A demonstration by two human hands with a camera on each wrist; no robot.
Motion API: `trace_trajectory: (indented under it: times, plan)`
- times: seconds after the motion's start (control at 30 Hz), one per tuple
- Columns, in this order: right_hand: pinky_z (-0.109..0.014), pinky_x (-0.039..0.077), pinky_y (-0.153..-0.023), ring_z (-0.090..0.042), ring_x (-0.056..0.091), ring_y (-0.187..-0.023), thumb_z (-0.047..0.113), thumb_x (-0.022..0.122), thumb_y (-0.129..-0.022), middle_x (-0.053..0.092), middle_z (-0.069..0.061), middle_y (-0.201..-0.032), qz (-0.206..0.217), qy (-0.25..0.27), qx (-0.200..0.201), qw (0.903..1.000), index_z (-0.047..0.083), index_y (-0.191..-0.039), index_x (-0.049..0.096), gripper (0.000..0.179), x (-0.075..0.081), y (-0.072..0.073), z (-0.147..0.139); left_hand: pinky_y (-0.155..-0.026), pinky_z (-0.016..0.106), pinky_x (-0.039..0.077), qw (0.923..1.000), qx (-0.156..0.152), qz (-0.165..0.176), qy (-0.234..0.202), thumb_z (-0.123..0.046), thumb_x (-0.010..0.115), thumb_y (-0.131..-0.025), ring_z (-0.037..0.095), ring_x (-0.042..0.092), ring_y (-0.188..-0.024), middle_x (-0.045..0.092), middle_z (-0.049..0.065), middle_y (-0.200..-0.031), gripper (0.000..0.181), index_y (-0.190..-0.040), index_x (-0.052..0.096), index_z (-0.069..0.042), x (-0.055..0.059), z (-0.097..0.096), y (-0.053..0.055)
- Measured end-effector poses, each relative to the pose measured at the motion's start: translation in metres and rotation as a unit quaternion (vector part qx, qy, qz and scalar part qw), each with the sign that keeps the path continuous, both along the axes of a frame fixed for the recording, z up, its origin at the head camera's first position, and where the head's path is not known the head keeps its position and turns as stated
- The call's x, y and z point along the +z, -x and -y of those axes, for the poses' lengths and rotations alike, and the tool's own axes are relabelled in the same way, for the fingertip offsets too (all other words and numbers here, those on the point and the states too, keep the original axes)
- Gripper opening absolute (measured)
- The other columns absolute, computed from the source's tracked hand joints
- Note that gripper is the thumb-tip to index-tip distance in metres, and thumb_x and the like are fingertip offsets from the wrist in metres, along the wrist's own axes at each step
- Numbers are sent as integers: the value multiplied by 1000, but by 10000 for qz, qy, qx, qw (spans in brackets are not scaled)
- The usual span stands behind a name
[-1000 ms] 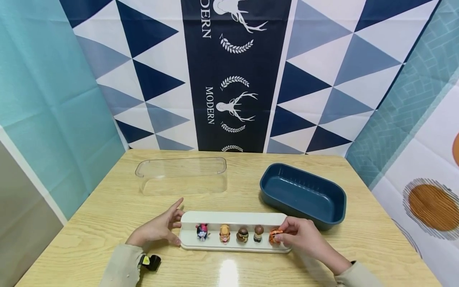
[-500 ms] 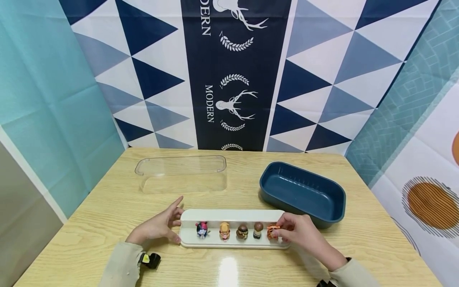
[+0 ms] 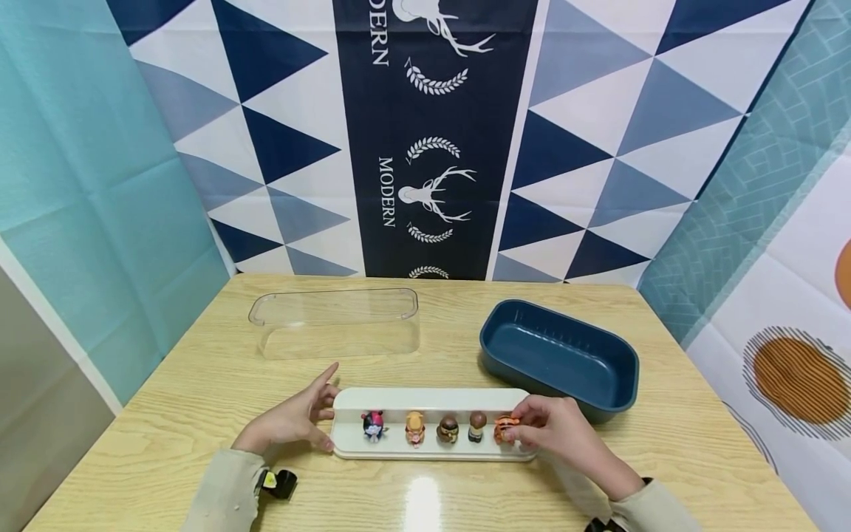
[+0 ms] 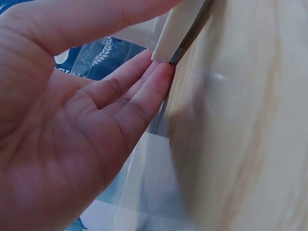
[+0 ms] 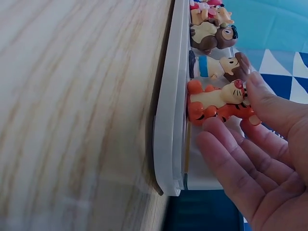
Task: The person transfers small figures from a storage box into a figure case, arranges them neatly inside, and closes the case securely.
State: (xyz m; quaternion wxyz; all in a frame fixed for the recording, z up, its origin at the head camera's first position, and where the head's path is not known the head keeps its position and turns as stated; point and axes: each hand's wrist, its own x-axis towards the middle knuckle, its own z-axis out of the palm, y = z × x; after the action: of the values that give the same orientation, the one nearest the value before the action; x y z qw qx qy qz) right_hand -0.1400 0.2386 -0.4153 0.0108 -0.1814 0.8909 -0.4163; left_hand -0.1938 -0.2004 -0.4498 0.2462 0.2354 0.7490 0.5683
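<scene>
A long white display base [image 3: 372,447] lies on the table with several small figurines in a row. My right hand [image 3: 561,436] pinches an orange tiger figurine [image 5: 214,101] at the row's right end, thumb and finger at its head. The tiger's feet are down at the base's floor. Beside it stand a brown-haired boy figurine [image 5: 214,66] and a brown owl figurine [image 3: 448,430]. Further left are a yellow bear figurine [image 3: 415,428] and a black-and-pink figurine [image 3: 373,426]. My left hand [image 3: 292,421] touches the base's left end with thumb and fingertips, its index finger extended.
A clear plastic cover [image 3: 339,343] sits behind the base at the back left. A dark blue bin [image 3: 555,362] stands at the back right, close to the base's right end. Patterned cloth [image 3: 425,133] hangs behind the wooden table [image 3: 346,502].
My right hand has shifted slightly left with the tiger figurine, bringing it closer to the boy figurine and turning it to face forward. My left hand has kept its place.
</scene>
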Motion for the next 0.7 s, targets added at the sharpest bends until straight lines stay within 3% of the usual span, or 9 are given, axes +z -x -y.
trace_trajectory:
  times: [0.27,0.43,0.7]
  plan:
    - [-22,54,-58,-3,61,-67,24,86,-77,70,10,-76,-172,-210,-165,9995,9,-91,72,25,0,-1,-2,-110,49,41,10000,43,4,21,23,74,-64,48,47,-125,45,23,-128,131,-153,-20,1,2,-1,-1]
    - [-22,54,-60,-4,63,-69,26,86,-76,71,10,-78,-333,-79,-304,9989,10,-92,72,27,3,-6,-6,-111,49,40,10000,49,-17,47,23,74,-64,47,47,-125,45,23,-128,131,-153,-20,2,2,0,-1]
    - [-23,57,-64,-7,66,-73,17,89,-72,72,0,-88,-339,173,-870,9955,6,-98,71,33,6,-15,-15,-112,52,37,9999,29,-104,119,22,76,-65,47,48,-124,47,22,-127,131,-152,-20,3,1,0,0]
